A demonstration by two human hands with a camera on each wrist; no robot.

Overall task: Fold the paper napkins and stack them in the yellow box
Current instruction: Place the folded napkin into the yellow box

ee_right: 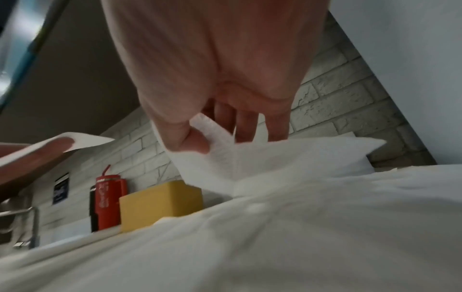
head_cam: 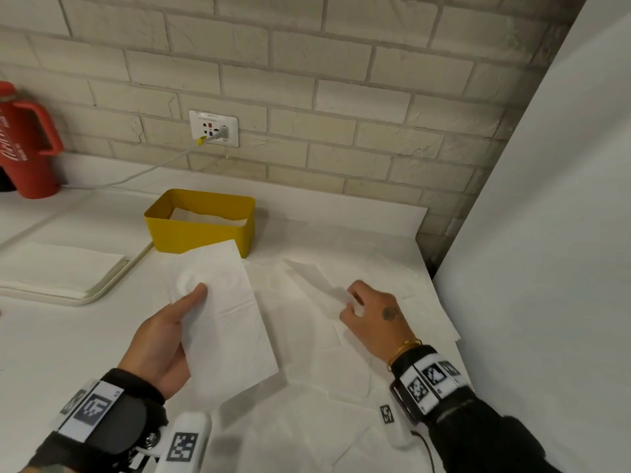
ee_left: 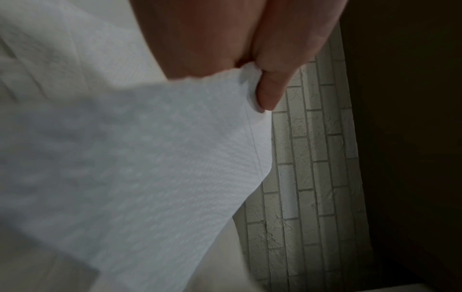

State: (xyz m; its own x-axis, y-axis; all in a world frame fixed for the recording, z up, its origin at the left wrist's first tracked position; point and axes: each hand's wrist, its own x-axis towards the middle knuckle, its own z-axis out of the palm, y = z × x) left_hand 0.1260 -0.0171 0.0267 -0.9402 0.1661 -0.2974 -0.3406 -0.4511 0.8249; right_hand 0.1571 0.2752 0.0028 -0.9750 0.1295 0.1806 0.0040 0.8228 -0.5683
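My left hand [head_cam: 170, 322] holds a folded white napkin [head_cam: 225, 319] above the counter, thumb on top and fingers hidden under it; the left wrist view shows the same napkin [ee_left: 140, 158] pinched close up. Behind it stands the yellow box [head_cam: 201, 230] with white napkins lying inside. My right hand [head_cam: 368, 312] pinches the edge of another white napkin [head_cam: 321, 281] lying on the counter to the right; in the right wrist view that napkin [ee_right: 287, 158] lifts under the thumb and fingers, with the yellow box [ee_right: 160, 203] beyond.
A pale tray [head_cam: 102, 288] carrying a stack of flat napkins [head_cam: 58, 268] sits at the left. A red tumbler [head_cam: 27, 141] stands far left by the brick wall. A cable runs from the wall socket [head_cam: 213, 128]. A white panel [head_cam: 546, 233] borders the right side. More napkin sheets [head_cam: 341, 421] cover the counter.
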